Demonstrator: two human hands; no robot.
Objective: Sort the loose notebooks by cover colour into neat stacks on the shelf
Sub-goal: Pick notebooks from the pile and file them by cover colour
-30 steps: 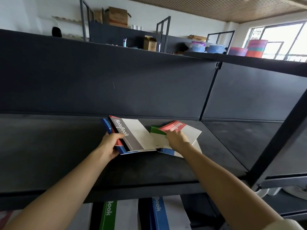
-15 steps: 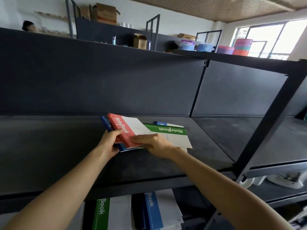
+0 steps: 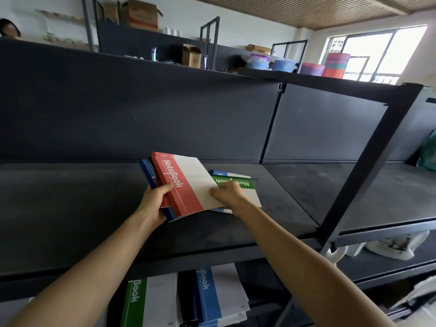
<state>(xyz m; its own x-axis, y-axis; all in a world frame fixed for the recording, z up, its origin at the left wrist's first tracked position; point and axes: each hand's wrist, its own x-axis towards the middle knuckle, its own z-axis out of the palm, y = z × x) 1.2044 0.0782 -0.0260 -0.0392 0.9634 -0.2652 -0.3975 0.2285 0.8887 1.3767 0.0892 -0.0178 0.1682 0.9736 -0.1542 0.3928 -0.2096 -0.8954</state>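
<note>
1. The red notebook [image 3: 186, 182] is the top one of a small bundle held tilted just above the dark shelf board [image 3: 70, 208], its red band with the word "NoteBook" toward the left and its white part toward the right
2. The left hand [image 3: 154, 204] grips the bundle at the red notebook's lower left corner: the thumb presses flat on the red band, while the other fingers go under the bundle and are hidden
3. Dark blue notebooks [image 3: 147, 172] lie directly beneath the red notebook in that same grip, their edges fanning out past its left side
4. The right hand [image 3: 228, 193] is at the red notebook's right edge, its fingers curled tight together and closed on the white part of the cover; how far they reach underneath cannot be told
5. A green notebook [image 3: 245, 185] lies flat on the shelf board just right of the red notebook, partly covered by it and by the right hand
6. A light blue notebook [image 3: 220, 173] peeks out from under the green one, behind and right of the red notebook
7. Well below the red notebook, on the next shelf down, sit a green stack [image 3: 151, 303] and a blue stack [image 3: 219, 296] side by side
8. Far above and behind the red notebook stand cardboard boxes [image 3: 141, 14] and plastic bowls [image 3: 259, 61]
</note>
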